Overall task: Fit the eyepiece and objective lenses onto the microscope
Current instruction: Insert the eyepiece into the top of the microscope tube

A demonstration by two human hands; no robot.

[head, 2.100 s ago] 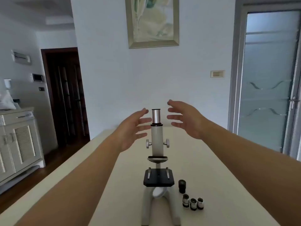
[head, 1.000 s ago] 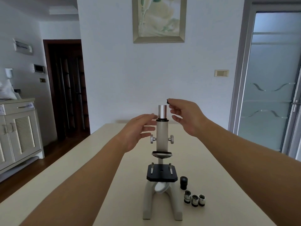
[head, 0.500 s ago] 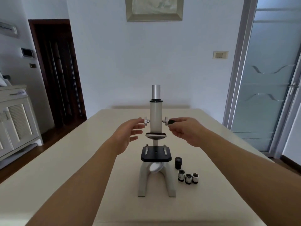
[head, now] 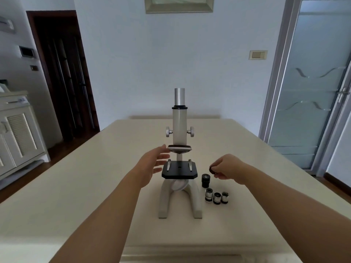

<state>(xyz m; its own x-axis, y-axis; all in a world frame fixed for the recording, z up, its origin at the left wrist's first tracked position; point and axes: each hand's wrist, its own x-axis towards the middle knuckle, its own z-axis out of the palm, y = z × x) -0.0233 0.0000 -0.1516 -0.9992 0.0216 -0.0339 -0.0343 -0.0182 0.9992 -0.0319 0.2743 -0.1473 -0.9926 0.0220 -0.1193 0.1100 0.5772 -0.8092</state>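
A white microscope (head: 179, 130) stands upright mid-table, its silver tube top (head: 179, 95) open. A black eyepiece (head: 205, 180) stands on the table to the right of the stage (head: 179, 170). In front of it three small silver-and-black objective lenses (head: 217, 197) stand in a row. My right hand (head: 227, 168) hovers just right of the eyepiece, fingers pinched on a small black cap (head: 211, 170). With fingers spread, my left hand (head: 152, 164) hovers by the left of the nosepiece disc (head: 179, 148) and holds nothing.
The cream table (head: 76, 186) reaches the back wall. A white cabinet (head: 17, 133) and dark door (head: 64, 73) are at the left, a frosted glass door (head: 311, 92) at the right.
My right hand took a small black cap off the tube top and has carried it down to the right, near the eyepiece. My left hand dropped from the tube to stage height.
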